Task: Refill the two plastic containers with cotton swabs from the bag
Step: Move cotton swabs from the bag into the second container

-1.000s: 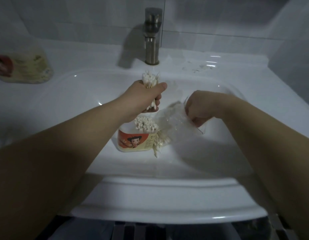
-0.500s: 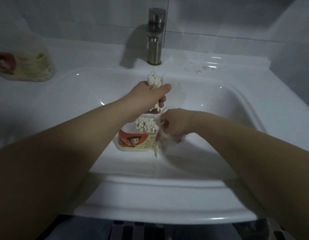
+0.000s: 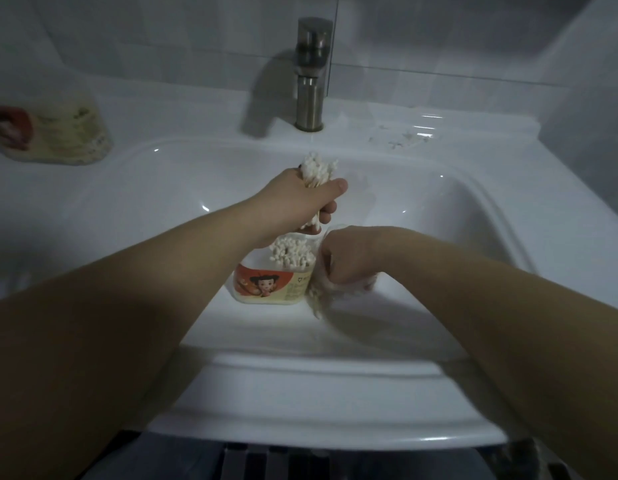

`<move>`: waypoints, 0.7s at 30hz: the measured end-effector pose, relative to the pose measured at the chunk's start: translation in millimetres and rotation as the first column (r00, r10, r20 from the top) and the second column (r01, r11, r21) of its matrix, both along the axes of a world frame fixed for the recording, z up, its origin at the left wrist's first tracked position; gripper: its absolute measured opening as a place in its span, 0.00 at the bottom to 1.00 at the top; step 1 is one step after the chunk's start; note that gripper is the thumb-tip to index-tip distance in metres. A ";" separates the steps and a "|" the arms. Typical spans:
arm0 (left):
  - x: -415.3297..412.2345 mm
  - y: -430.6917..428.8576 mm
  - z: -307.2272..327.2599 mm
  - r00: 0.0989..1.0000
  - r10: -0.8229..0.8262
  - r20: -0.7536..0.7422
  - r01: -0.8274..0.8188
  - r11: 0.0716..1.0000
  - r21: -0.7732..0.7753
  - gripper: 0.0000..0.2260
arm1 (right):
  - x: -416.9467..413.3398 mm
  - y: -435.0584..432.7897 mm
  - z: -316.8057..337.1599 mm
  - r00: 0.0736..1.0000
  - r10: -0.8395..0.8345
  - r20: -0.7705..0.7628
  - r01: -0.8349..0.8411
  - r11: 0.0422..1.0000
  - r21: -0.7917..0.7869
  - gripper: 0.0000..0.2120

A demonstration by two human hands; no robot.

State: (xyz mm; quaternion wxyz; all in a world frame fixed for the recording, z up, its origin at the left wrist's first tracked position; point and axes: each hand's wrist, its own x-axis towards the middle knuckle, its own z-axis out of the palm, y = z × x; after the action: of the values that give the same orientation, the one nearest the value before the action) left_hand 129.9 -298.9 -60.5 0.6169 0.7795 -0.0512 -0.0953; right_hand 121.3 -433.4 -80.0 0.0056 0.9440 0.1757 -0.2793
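Note:
A plastic container (image 3: pixel 266 285) with an orange cartoon label stands in the white sink basin (image 3: pixel 422 209), with white swab tips showing at its open top. Just above it my left hand (image 3: pixel 300 206) grips a bundle of cotton swabs (image 3: pixel 316 171) upright. My right hand (image 3: pixel 349 258) is curled down inside the clear plastic bag (image 3: pixel 335 292) of swabs that lies right of the container. Loose swabs poke out at the bag's lower left corner. Only one container can be made out in the basin.
A steel faucet (image 3: pixel 311 74) stands at the back of the sink. On the left counter lies another pack of cotton swabs (image 3: pixel 54 133) with a red label. The sink's front rim (image 3: pixel 321 403) is close to my body. Tiled wall rises behind.
My right hand came from the far right end of the bag to a spot beside the container and dipped into the bag. My left hand kept holding its bundle above the container.

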 end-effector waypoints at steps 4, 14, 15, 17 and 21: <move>-0.2 0.7 -1.2 1.000 -0.016 -0.002 0.016 1.000 0.020 0.10 | 0.4 -0.9 0.0 0.999 0.025 0.023 -0.024 0.999 -0.042 0.09; -0.7 0.0 -4.2 0.997 -0.075 -0.007 0.075 0.990 0.116 0.10 | 1.2 0.4 3.5 0.992 0.120 0.042 -0.111 0.978 -0.175 0.12; -0.8 -0.2 -4.4 0.997 -0.077 -0.010 0.077 0.990 0.118 0.10 | 1.0 0.4 3.6 0.989 0.141 0.047 -0.130 0.974 -0.187 0.11; -1.1 0.0 -4.7 0.997 -0.082 -0.013 0.083 0.986 0.144 0.10 | 1.4 0.0 2.9 0.983 0.175 0.062 -0.158 0.964 -0.214 0.08; -4.3 0.1 -3.9 0.989 -0.148 0.008 0.139 0.944 0.298 0.12 | -0.8 -3.3 4.8 0.978 0.188 0.096 -0.166 0.966 -0.196 0.12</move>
State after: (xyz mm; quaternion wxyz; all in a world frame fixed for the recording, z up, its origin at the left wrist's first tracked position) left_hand 125.6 -298.8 -64.4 0.4835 0.8589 -0.1022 -0.1346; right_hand 120.5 -436.7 -75.2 0.1291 0.9342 0.2317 -0.2386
